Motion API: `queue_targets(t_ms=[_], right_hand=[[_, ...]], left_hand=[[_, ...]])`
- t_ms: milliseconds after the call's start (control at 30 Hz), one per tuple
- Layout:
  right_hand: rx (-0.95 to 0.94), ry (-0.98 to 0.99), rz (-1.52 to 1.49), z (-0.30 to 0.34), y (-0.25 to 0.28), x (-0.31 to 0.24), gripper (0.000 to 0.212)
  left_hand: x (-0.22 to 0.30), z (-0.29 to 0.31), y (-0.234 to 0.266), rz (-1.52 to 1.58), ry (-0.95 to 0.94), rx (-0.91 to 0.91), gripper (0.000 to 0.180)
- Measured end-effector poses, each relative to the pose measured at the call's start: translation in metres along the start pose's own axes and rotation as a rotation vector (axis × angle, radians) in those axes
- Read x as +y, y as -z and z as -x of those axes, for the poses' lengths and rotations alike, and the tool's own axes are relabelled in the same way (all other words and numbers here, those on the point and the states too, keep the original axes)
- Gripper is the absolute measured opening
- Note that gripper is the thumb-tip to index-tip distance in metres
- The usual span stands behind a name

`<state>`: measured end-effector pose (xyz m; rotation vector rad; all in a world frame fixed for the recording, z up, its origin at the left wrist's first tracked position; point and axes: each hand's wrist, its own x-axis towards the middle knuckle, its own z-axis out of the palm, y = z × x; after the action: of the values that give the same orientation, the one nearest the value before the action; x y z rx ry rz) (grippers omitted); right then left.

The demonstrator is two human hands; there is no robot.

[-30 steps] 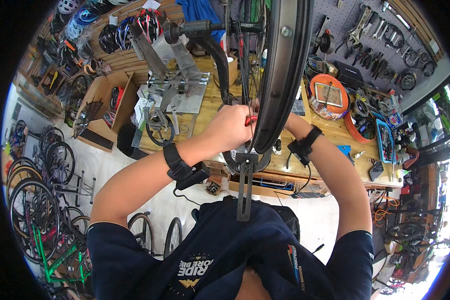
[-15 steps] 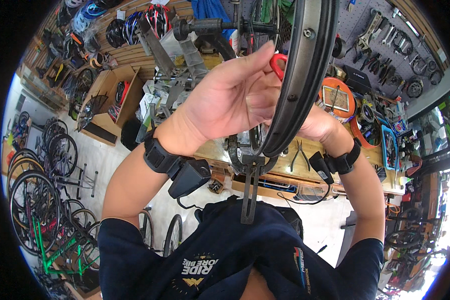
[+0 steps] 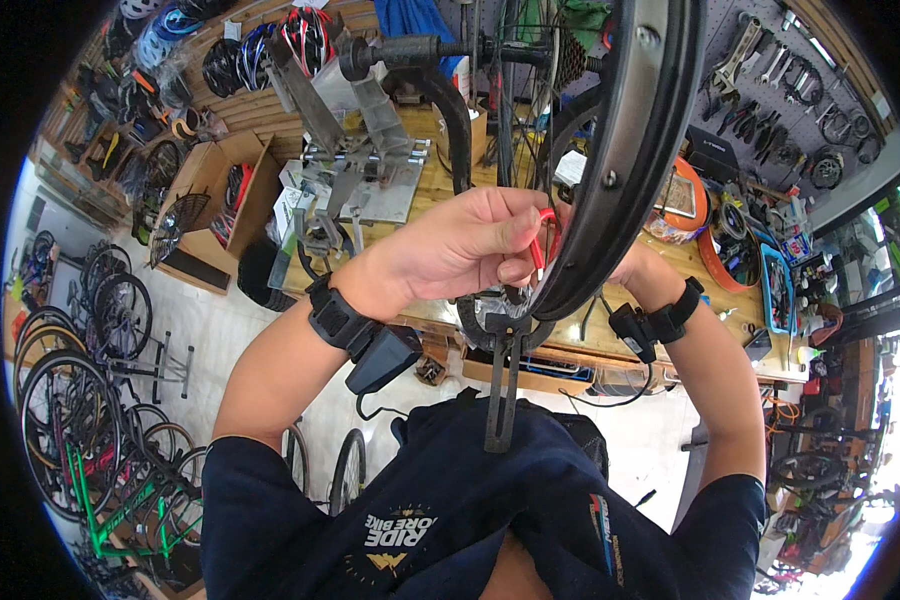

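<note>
A bicycle wheel stands upright in a truing stand (image 3: 505, 385), its dark rim (image 3: 625, 150) rising close in front of me. My left hand (image 3: 480, 240) is at the rim's left side, thumb and fingers closed on a small red spoke wrench (image 3: 544, 240) among the spokes. Behind the rim's right side is my right hand (image 3: 625, 265); its fingers are hidden by the rim. Toward the hub at the top sits a cassette (image 3: 572, 55).
A wooden bench (image 3: 435, 180) lies below, with a metal fixture (image 3: 370, 180) at left. Dark plier handles (image 3: 589, 318) show near the right wrist. An orange round container (image 3: 685, 195) and blue tray (image 3: 776, 290) stand at right. Bicycles (image 3: 80, 390) fill the floor at left.
My left hand has come down along the rim with the red spoke wrench, its fingers now closer together. The rim appears slightly farther right, and the pliers on the bench are now mostly covered.
</note>
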<state>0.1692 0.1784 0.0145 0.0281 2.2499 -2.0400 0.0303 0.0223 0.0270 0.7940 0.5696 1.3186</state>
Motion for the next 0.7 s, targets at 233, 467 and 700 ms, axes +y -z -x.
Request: queue_targets(t_ms=[233,467,700], right_hand=[[0.124,0.07,0.464,-0.023,0.004,0.017,0.013],[0.303,-0.077,0.246,-0.01,0.002,0.018,0.026],[0.277,-0.104,0.135,-0.005,-0.01,0.025,0.04]], left_hand=[[-0.005,0.005,0.009,-0.378,0.118,0.199,0.02],[-0.036,-0.019,0.061,-0.928,0.153,0.308,0.021],[-0.051,-0.016,0.077,-0.878,-0.025,0.279,0.031]])
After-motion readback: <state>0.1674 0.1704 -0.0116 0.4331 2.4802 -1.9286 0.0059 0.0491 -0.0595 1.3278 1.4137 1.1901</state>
